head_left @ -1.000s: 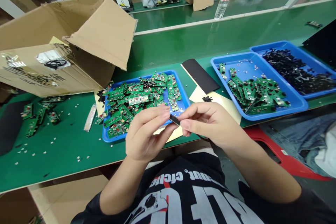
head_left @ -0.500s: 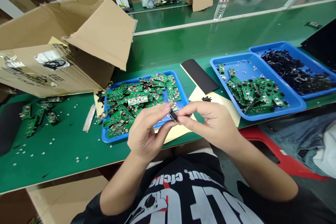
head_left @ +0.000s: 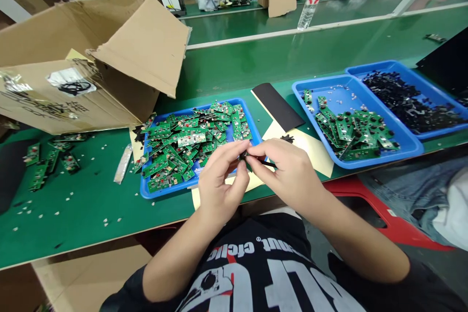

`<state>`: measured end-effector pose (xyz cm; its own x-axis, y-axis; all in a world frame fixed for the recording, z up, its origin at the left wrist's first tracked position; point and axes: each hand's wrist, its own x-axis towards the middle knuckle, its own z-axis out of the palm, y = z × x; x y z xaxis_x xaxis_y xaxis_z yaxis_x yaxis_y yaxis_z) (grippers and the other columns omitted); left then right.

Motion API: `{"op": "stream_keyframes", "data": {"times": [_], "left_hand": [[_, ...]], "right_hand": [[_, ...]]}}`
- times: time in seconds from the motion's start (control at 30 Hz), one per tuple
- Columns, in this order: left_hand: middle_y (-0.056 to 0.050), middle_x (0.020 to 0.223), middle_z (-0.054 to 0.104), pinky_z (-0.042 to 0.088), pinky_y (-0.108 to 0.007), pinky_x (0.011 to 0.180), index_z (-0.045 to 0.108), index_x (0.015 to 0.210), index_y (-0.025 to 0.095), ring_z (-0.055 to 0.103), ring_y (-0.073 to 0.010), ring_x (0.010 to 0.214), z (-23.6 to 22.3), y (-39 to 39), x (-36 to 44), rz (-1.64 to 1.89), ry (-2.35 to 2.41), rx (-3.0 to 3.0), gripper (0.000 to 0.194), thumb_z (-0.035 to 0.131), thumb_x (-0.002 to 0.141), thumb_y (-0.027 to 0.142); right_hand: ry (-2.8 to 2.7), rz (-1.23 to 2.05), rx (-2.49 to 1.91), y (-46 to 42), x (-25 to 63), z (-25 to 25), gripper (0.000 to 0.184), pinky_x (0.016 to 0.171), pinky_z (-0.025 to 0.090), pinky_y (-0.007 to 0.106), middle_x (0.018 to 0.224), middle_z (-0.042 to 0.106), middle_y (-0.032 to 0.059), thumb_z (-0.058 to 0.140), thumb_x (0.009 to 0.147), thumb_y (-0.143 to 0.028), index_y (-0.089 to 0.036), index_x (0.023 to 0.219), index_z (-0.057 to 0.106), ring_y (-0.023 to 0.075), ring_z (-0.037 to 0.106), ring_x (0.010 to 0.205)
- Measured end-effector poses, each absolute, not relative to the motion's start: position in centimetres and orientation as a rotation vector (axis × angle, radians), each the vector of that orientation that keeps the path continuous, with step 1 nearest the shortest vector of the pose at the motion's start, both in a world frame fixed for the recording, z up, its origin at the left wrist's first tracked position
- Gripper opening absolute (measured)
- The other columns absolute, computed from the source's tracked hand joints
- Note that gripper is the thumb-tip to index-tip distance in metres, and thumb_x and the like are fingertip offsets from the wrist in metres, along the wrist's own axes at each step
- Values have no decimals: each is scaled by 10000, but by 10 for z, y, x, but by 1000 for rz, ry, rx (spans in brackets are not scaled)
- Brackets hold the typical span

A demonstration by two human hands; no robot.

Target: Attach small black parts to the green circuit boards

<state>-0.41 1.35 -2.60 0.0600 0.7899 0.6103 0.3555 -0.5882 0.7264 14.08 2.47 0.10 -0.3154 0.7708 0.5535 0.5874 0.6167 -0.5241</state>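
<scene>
My left hand (head_left: 221,180) and my right hand (head_left: 288,168) meet over the near right edge of a blue tray (head_left: 143,183) heaped with green circuit boards (head_left: 171,156). Both hands are closed, fingertips almost touching. Between the fingertips is a small dark part (head_left: 243,155), mostly covered, so its exact kind does not show. A thin black strip (head_left: 268,163) sticks out to the right beneath my right fingers. Beside my right hand, a cluster of small black pieces (head_left: 287,138) lies on cream paper (head_left: 310,148).
At right stand a blue tray (head_left: 409,148) with boards bearing black parts and another blue tray (head_left: 426,131) of black pieces. A cardboard box (head_left: 120,87) is at left, near loose boards (head_left: 42,170). A black sheet (head_left: 278,107) and a water bottle (head_left: 310,5) lie beyond.
My left fingers have curled in closer around the dark part. My right hand has shifted slightly left, and the black strip now shows beneath its fingers.
</scene>
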Motion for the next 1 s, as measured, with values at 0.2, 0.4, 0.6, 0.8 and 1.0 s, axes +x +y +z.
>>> {"op": "stream_keyframes", "data": {"times": [0.2, 0.4, 0.6, 0.8, 1.0], "left_hand": [[-65, 1035, 710, 592, -255, 778, 654, 1110, 196, 677, -148, 939, -31, 18, -1, 1541, 1258, 2096, 299, 556, 847, 93], [-54, 933, 736, 591, -217, 713, 684, 986, 180, 705, -142, 832, -44, 32, -3, 1476, 1240, 2233, 199, 566, 836, 122], [-52, 906, 746, 594, -226, 721, 689, 1004, 197, 717, -154, 809, -44, 35, 5, 1392, 1131, 2188, 261, 526, 821, 107], [-76, 905, 756, 609, -247, 695, 696, 1034, 185, 729, -190, 812, -39, 55, 17, 1293, 988, 1678, 231, 615, 820, 219], [-71, 874, 756, 611, -270, 678, 721, 966, 184, 727, -196, 769, -40, 81, 60, 1219, 884, 1789, 206, 632, 811, 285]], "right_hand": [[-2025, 282, -1165, 28, 141, -4, 225, 592, 413, 244, 652, 622, 24, 492, 864, -164, -168, 661, 590, 127, 545, 601], [-2139, 209, -1394, 29, 135, -7, 167, 597, 399, 253, 636, 611, 26, 502, 805, -110, -177, 664, 562, 150, 558, 623], [-1845, 465, -1797, 56, 158, -5, 184, 608, 419, 273, 694, 630, 69, 472, 792, -33, -163, 691, 554, 179, 607, 678], [-1271, 1318, -1191, 44, 188, -42, 263, 564, 457, 219, 679, 602, -25, 705, 714, -377, -175, 803, 562, 91, 567, 579], [-749, 1310, -992, 18, 207, -61, 393, 658, 465, 222, 730, 590, -26, 851, 556, -336, -178, 779, 569, 79, 551, 658]]}}
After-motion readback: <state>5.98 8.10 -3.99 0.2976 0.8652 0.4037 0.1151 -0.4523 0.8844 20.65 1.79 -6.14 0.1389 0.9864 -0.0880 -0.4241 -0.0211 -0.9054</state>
